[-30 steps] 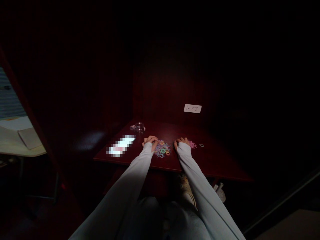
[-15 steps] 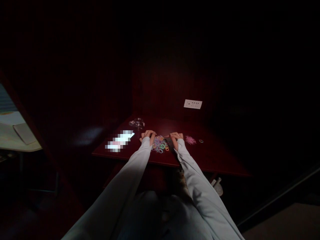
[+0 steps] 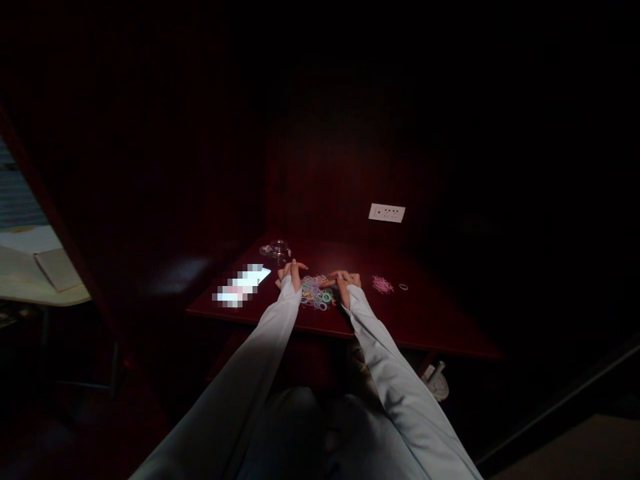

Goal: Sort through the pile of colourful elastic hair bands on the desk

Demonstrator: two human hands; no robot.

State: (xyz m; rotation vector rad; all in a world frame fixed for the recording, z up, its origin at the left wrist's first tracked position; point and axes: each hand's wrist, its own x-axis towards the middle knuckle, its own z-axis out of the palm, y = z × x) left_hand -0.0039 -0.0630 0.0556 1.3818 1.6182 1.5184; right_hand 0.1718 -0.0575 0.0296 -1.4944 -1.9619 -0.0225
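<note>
A loose pile of multicoloured hair ties (image 3: 315, 293) lies on the dark red table (image 3: 420, 320) between my two hands. At the pile's left edge is my left hand (image 3: 290, 273), with its index finger stretched out to the right and nothing visible in it. My right hand (image 3: 349, 280) rests at the right side, its index finger reaching over the hair ties and its other fingers bent. Right of that hand sits a separate heap of pink hair ties (image 3: 383, 285). One single hair tie (image 3: 403, 287) lies alone beyond it.
A clear jar (image 3: 280, 250) stands at the back left of the table. In front of it lies a bright, pixelated flat object (image 3: 243, 285). A white power socket (image 3: 387, 213) is on the back wall. Far left, another table holds a pale box (image 3: 57, 263).
My right hand has moved left from beside the pink heap to the multicoloured pile, uncovering the pink heap. My left hand has shifted slightly left, its index finger now extended.
</note>
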